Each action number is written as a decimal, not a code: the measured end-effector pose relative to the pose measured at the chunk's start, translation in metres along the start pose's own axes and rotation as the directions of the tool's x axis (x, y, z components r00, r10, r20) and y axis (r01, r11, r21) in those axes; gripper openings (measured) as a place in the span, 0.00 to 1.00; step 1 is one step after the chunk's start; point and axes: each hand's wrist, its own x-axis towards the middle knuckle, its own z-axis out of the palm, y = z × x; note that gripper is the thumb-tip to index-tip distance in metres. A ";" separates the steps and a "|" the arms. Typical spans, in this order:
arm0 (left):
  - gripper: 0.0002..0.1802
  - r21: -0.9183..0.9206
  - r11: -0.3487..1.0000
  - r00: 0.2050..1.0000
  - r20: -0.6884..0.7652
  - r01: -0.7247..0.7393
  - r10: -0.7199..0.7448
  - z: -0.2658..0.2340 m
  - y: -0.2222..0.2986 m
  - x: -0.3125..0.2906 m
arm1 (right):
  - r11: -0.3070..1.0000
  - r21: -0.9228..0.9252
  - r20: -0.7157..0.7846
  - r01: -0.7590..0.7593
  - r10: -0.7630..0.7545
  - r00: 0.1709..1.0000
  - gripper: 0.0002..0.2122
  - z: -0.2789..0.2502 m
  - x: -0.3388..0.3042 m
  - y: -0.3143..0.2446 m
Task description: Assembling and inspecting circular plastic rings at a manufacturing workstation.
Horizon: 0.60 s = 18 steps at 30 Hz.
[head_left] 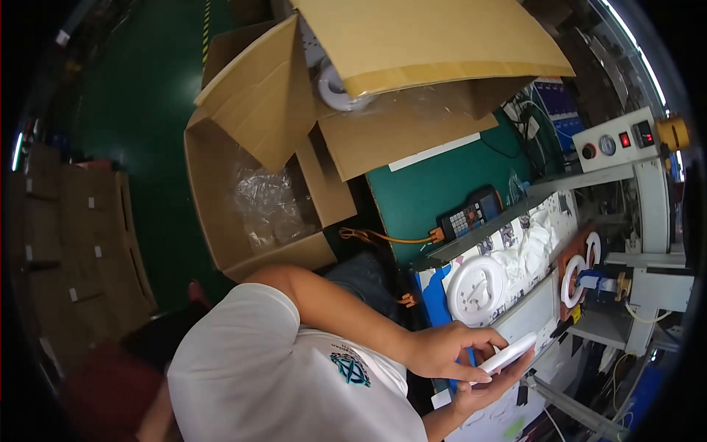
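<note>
A white, round plastic part, seen nearly edge-on, is held between my two hands. My left hand grips its near edge, with the thumb below and the fingers bent over its face. My right hand supports it from underneath, fingers wrapped along the far side. Just beyond them, a similar white ring-shaped part lies flat on the bench, showing small details inside its rim. White crumpled cloth or film is beside that ring.
Two white rings sit by the machine's brown block, under a metal frame. A control box tops the frame. A handheld keypad with an orange cable rests on the green table. Open cardboard boxes stand left; one holds clear plastic bags.
</note>
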 end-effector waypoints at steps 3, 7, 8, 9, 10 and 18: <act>0.29 0.098 0.992 0.997 -0.003 -0.079 0.080 0.005 -0.004 -0.006 | 0.998 0.044 -0.015 0.051 -0.050 0.999 0.63 -0.001 0.001 -0.002; 0.31 0.256 0.963 0.993 -0.053 -0.089 0.106 -0.005 -0.003 -0.010 | 0.994 0.010 -0.087 0.106 -0.104 0.991 0.64 -0.015 0.000 0.014; 0.29 0.357 0.931 0.989 -0.090 -0.077 0.116 -0.009 0.003 -0.011 | 0.993 0.003 -0.107 0.117 -0.116 0.987 0.65 -0.019 -0.002 0.021; 0.26 0.336 0.939 0.982 -0.138 -0.073 0.126 -0.014 0.000 -0.011 | 0.993 -0.009 -0.135 0.122 -0.122 0.983 0.65 -0.021 -0.005 0.026; 0.24 0.348 0.937 0.974 -0.204 -0.019 0.096 -0.015 0.008 -0.008 | 0.992 -0.063 -0.142 0.111 -0.119 0.983 0.64 -0.027 -0.006 0.029; 0.17 0.520 0.852 0.947 -0.236 -0.066 0.217 -0.033 0.011 0.030 | 0.999 -0.015 -0.253 0.033 -0.035 0.967 0.58 -0.065 -0.030 0.069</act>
